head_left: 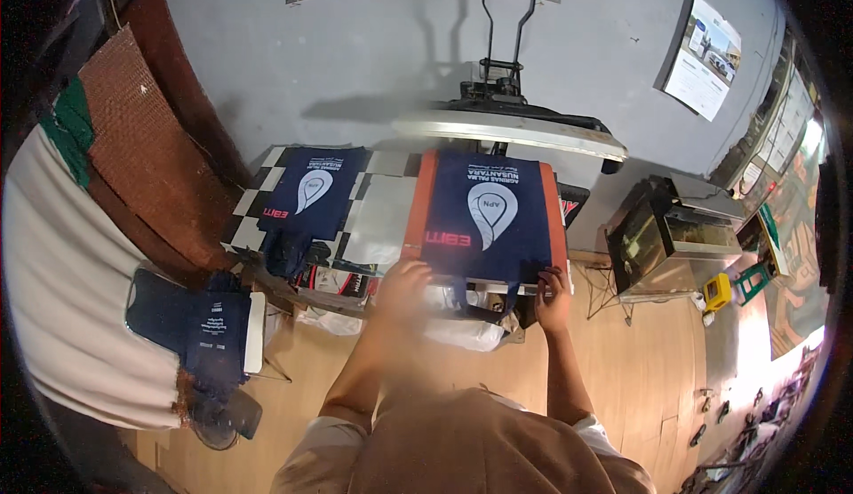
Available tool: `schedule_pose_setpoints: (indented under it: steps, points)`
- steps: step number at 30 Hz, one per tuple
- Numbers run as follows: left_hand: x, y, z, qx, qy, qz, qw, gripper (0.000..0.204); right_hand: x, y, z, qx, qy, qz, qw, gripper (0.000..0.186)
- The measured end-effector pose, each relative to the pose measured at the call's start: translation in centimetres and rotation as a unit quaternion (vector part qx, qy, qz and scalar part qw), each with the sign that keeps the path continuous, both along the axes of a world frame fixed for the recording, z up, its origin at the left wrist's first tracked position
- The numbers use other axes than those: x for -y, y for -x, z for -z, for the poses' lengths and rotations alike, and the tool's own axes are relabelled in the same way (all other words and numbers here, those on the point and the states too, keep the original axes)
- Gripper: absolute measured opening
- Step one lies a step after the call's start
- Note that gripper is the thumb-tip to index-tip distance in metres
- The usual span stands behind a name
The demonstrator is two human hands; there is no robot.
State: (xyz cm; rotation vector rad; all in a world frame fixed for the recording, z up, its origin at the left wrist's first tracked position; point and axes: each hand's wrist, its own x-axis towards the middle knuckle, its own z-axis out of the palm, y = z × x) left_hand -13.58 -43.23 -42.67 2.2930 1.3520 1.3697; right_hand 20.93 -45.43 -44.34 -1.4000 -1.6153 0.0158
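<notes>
A dark blue tote bag (pixel 489 214) with white and red print lies flat on the orange-edged lower plate (pixel 419 201) of a heat press, its handles hanging over the near edge. My left hand (pixel 404 282) is at the bag's near left corner, its fingers curled at the edge, partly veiled by a blur. At the near right corner, my right hand (pixel 553 298) pinches the bag's edge. Behind the bag, the press's raised white upper plate (pixel 515 132) stands above the far edge.
Left of the press, a printed blue bag (pixel 311 194) rests on a checkered table top (pixel 378 196). More dark blue bags (pixel 218 330) are piled on a seat at lower left. A glass tank (pixel 680 236) and a yellow object (pixel 716 292) stand at right. Pale cloth (pixel 80 290) hangs at left.
</notes>
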Motion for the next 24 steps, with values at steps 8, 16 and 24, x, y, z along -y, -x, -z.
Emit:
schedule_pose_setpoints:
  steps: [8, 16, 24]
  points:
    - [-2.5, 7.2, -3.1, -0.022, -0.036, 0.037, 0.998, 0.018, -4.3, 10.4, -4.2, 0.036, -0.057, 0.016, 0.998, 0.022]
    - [-6.6, 17.5, 2.5, 0.077, 0.111, 0.031, 0.990, 0.027, -10.2, 24.6, -2.3, -0.034, 0.026, -0.066, 0.997, 0.030]
    - [-11.8, 24.2, 13.9, 0.078, 0.140, 0.057, 0.985, 0.032, -12.2, 34.4, -1.1, 0.007, 0.079, -0.137, 0.987, 0.038]
